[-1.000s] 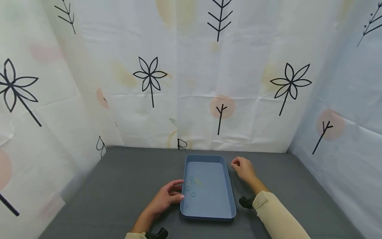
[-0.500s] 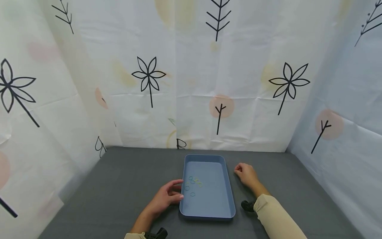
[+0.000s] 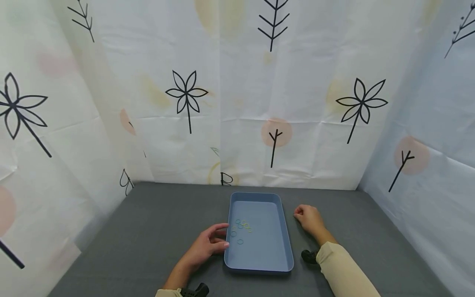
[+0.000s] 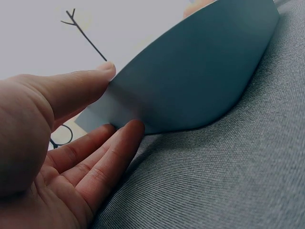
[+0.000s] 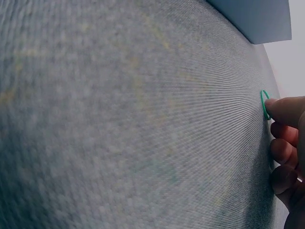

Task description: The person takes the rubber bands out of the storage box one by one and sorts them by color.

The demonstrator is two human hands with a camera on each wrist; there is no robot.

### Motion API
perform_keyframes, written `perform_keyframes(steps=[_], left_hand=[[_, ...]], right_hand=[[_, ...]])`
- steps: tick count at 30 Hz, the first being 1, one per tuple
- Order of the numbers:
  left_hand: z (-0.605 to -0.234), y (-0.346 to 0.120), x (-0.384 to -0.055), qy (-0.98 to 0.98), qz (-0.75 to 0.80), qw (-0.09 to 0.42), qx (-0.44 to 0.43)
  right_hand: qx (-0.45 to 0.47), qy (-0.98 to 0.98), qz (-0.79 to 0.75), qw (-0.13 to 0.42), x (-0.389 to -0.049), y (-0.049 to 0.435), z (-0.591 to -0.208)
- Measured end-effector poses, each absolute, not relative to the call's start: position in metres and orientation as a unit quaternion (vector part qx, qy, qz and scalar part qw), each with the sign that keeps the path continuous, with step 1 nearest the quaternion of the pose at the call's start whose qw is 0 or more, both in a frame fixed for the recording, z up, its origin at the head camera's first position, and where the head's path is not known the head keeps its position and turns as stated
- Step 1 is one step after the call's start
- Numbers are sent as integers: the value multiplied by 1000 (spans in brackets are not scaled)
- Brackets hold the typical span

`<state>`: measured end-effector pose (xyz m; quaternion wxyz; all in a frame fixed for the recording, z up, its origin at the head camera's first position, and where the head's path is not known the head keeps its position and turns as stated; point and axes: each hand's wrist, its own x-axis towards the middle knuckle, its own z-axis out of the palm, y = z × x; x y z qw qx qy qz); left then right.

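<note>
The shallow blue tray (image 3: 261, 255) lies on the grey cloth, with several thin blue and yellow rubber bands (image 3: 246, 225) scattered over its left half. My left hand (image 3: 208, 243) rests against the tray's left side. In the left wrist view, its thumb touches near the rim while the straight fingers (image 4: 116, 160) press the outer wall low down. To the right of the tray, low over the cloth, my right hand (image 3: 309, 218) pinches a small green rubber band (image 5: 262, 100) at its fingertips. The other right fingers are curled in.
A grey cloth (image 3: 167, 214) covers the table. White printed curtains (image 3: 237, 82) stand along its back and both sides. A black strap or device sits at each wrist, at the sleeve cuff (image 3: 326, 249).
My right hand has moved a little to the right and closer to me, away from the tray's upper right edge. The left hand and the tray have stayed in place.
</note>
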<state>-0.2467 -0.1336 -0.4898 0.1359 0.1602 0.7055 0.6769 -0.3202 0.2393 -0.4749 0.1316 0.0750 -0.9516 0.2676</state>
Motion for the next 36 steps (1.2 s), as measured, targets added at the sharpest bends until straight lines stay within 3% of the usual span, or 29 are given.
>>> perform_keyframes(steps=[17, 36], left_hand=[[-488, -133, -245, 706, 677, 142, 153], [-487, -133, -244, 702, 682, 134, 159]], right_hand=[[70, -931, 333, 134, -326, 236, -471], [82, -907, 391, 131, -338, 195, -435]])
